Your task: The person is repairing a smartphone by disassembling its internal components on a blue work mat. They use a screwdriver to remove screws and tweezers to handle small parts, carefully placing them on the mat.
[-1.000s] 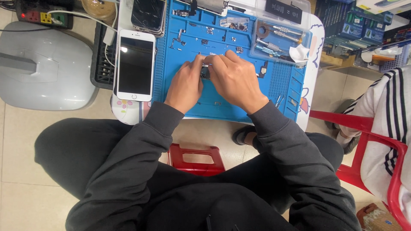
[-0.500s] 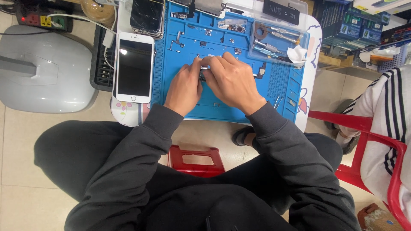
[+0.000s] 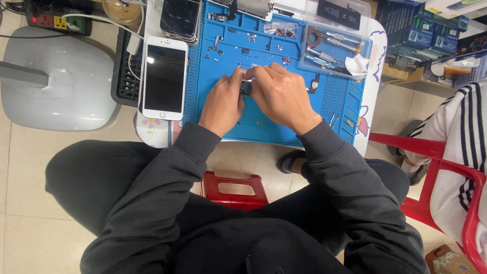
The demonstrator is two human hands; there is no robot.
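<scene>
Our blue rubber work mat [image 3: 223,56] covers the table's middle. Our left hand [image 3: 222,103] and right hand [image 3: 282,96] meet there, each grip pinching one small dark part [image 3: 246,89], mostly hidden between fingertips and hard to identify.

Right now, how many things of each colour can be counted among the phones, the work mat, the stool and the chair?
White: 1, the white phone left of the mat.
Black: 1, the dark phone above it.
Blue: 1, the work mat under both hands.
Red: 2, the stool and the chair.
Total: 5.
</scene>
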